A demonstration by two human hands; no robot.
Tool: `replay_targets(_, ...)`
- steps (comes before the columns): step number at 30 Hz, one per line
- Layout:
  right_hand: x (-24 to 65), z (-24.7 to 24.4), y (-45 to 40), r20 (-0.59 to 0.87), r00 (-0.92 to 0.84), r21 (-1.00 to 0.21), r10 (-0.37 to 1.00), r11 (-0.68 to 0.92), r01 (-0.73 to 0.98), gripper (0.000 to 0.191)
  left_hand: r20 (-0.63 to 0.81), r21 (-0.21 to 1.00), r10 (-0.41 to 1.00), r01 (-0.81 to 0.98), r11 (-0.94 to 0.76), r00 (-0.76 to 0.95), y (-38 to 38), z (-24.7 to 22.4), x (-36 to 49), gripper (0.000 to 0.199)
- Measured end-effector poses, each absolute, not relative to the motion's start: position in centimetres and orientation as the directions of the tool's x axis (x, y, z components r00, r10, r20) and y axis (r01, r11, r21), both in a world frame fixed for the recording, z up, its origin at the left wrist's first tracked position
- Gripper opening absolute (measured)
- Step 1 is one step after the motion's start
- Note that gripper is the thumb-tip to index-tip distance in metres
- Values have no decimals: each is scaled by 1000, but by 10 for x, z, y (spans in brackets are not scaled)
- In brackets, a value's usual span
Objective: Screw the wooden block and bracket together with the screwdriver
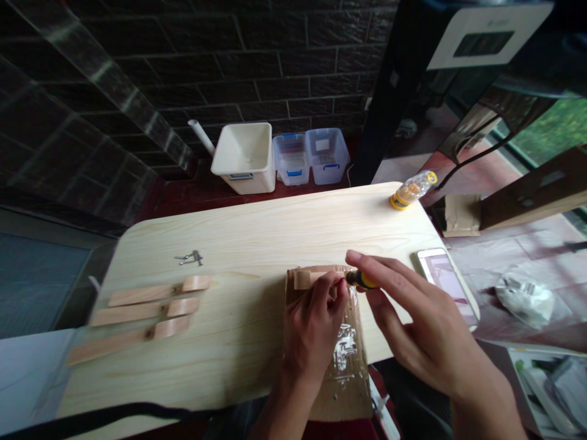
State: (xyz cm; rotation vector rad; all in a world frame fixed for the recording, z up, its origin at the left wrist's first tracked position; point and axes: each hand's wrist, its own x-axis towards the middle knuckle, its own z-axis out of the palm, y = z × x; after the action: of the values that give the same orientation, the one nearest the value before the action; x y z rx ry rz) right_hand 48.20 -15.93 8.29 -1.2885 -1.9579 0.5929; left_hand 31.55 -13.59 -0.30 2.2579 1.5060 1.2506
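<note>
A screwdriver with a yellow and black handle [364, 280] lies between the thumb and fingers of my right hand [413, 318], its tip pointing left. My left hand [316, 318] pinches close to that tip; what sits between its fingertips is too small to make out. Beneath that hand is a pale wooden strip piece [302, 280], partly hidden, at the far end of a cardboard block [362, 360] wrapped in shiny clear tape. To the left, three wooden strips with curled ends [160, 308] lie side by side. Several metal screws [191, 257] lie behind them.
The light wooden table [257, 235] carries a phone [447, 284] at the right edge and a clear bottle with yellow cap [413, 190] at the back right corner. A cream bin [245, 159] and two clear plastic boxes [328, 157] stand beyond by the dark wall.
</note>
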Motion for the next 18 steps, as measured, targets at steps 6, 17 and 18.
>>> replay_targets(6, 484, 82, -161, 314, -228, -679, 922, 386, 624, 56, 550, 544, 823, 685, -485, 146, -136, -3, 315, 8)
replay_targets(17, 488, 77, -160, 362, -192, -613, 912, 388, 688, 52, 527, 574, 839, 672, -469, 135, -138, -8, 314, 10)
replay_targets(18, 488, 77, -160, 366, -189, -614, 911, 390, 687, 51, 532, 570, 836, 674, -470, 134, -138, -8, 314, 10)
